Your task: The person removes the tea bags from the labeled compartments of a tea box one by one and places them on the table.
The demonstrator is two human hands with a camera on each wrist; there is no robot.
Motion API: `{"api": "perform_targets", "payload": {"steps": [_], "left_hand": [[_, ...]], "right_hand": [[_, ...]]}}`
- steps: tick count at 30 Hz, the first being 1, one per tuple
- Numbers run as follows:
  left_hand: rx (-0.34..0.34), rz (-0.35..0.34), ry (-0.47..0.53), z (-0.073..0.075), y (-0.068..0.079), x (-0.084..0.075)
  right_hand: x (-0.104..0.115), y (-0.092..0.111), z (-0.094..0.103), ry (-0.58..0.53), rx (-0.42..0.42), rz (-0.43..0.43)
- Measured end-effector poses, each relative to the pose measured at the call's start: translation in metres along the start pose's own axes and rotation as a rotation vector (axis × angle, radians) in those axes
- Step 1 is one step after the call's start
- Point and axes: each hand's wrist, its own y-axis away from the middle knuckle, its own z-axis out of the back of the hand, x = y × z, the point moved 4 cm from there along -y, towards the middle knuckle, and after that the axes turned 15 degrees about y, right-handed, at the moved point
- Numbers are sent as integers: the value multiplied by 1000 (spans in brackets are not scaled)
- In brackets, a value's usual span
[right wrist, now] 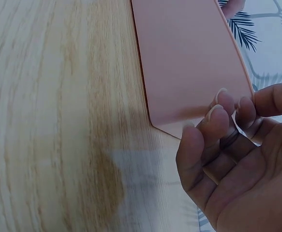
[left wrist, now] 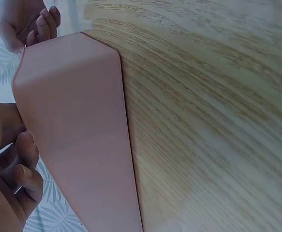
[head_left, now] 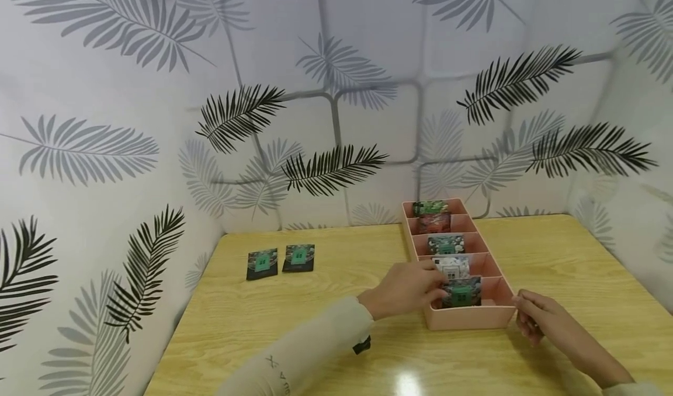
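A pink compartment box (head_left: 473, 319) lies lengthwise on the table, with a row of small printed sachets inside. My left hand (head_left: 407, 288) reaches over its left rim at the near end. Its thumb and fingers pinch the left edge of a dark sachet with a green label (head_left: 461, 294) in the nearest compartment. Those curled fingers (left wrist: 27, 183) show beside the rim in the left wrist view, where the sachet is hidden. At the near right corner, my right hand (head_left: 544, 323) grips the box rim between thumb and forefinger, other fingers curled outside the wall (right wrist: 194, 53).
Two dark sachets with green labels, one left (head_left: 262, 264) and one right (head_left: 298, 258), lie flat at the table's back left. Farther compartments hold a white sachet (head_left: 453, 267), another dark green one (head_left: 446, 245), a red one (head_left: 434, 222) and a green one (head_left: 430, 208). Leaf-patterned fabric (head_left: 368, 121) stands behind.
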Motion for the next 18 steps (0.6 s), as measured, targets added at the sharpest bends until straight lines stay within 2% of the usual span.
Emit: {"api": "perform_targets", "payload": {"steps": [3,7,14,18], "left_hand": [[2,-3,-13,-3,-2,-1],[-30,-2,4,-4,-3,-2],[-67,51,-10,-3,-6,0],[-71,47,-18,-3,-6,0]], "right_hand": [[0,1,0,6,-5,15],[0,1,0,4,5,18],[0,1,1,-6,21,5],[1,1,1,-3,17,14]]}}
